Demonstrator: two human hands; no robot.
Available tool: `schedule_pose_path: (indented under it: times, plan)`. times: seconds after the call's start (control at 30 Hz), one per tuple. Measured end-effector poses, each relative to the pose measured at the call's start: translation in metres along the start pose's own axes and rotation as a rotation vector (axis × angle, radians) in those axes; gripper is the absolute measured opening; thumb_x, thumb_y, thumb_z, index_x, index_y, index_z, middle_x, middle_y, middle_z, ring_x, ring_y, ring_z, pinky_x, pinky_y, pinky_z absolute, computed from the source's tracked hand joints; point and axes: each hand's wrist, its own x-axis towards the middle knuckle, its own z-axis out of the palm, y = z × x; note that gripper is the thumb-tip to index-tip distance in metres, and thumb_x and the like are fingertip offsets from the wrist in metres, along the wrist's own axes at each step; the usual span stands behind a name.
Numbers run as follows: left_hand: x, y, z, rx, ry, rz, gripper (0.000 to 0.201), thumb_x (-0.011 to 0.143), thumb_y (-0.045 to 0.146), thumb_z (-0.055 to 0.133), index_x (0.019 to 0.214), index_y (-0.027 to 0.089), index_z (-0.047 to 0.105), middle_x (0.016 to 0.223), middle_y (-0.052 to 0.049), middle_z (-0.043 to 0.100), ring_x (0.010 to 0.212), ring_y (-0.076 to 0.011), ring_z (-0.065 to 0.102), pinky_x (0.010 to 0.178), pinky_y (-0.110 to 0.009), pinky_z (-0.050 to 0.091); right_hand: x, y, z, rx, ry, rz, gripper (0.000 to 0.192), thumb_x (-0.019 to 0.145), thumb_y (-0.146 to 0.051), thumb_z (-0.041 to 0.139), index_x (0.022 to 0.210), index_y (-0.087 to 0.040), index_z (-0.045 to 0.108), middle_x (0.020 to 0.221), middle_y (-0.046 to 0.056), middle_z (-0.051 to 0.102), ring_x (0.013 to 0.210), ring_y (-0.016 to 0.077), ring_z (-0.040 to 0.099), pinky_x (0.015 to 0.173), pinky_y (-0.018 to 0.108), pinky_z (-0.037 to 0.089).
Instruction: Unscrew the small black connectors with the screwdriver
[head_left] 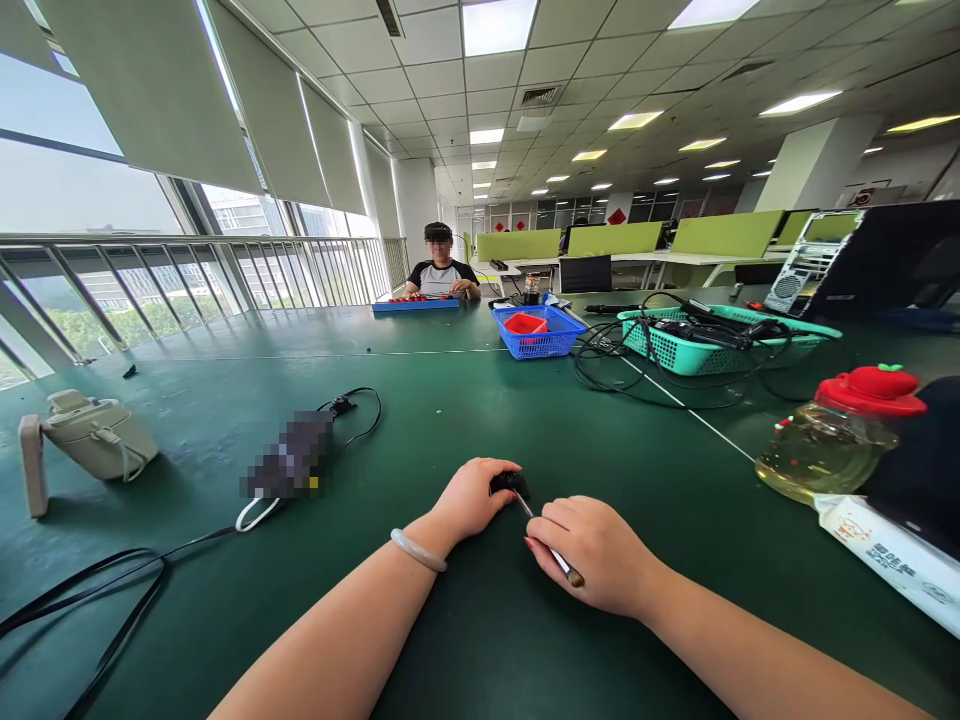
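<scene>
My left hand is closed around a small black object, pinching it between thumb and fingers just above the green table. Its exact kind is hidden by my fingers. In my right hand I grip a slim metal-shafted tool with a brownish rear end that pokes out below the palm. The shaft runs forward and left, and its front end meets the black object; the very tip cannot be made out. Around my left wrist is a pale bangle.
Left lie a blurred-out dark item with a lanyard and a beige cup. Right stand a red-lidded bottle and a white packet. Farther off are a blue basket, a cable-filled teal basket and a seated person.
</scene>
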Motion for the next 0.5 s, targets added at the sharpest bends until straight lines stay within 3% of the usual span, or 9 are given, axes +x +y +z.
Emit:
schedule_pose_path:
  times: [0.23,0.33,0.5]
  plan:
    - [0.0005,0.0007,0.0002,-0.03,0.007,-0.028,0.048,0.076,0.016,0.07,0.123,0.024,0.064,0.117,-0.005,0.07,0.111,-0.0239,0.061,0.103,-0.039,0.046,-0.0005,0.0008,-0.001,-0.002,0.003,0.005,0.024,0.092,-0.017,0.045,0.073,-0.018,0.059,0.063,0.001,0.055,0.055,0.0128,0.044,0.056,0.03,0.027]
    - [0.0009,-0.0009,0.0029,-0.074,0.054,-0.074,0.053,0.072,0.016,0.074,0.123,0.02,0.063,0.126,-0.009,0.063,0.103,-0.0225,0.064,0.099,-0.038,0.051,-0.0007,0.0005,-0.0008,-0.002,-0.012,0.015,0.024,0.092,-0.017,0.044,0.072,-0.018,0.059,0.063,0.0,0.055,0.054,0.0127,0.043,0.056,0.029,0.027]
    - [0.0018,-0.0046,0.0064,-0.129,0.092,-0.13,0.034,0.069,0.019,0.077,0.102,0.018,0.072,0.128,-0.011,0.057,0.1,-0.0215,0.064,0.1,-0.038,0.051,-0.0006,0.0004,-0.0018,0.007,-0.003,0.008,0.024,0.092,-0.016,0.044,0.072,-0.018,0.058,0.063,0.0,0.055,0.054,0.0128,0.044,0.056,0.029,0.027]
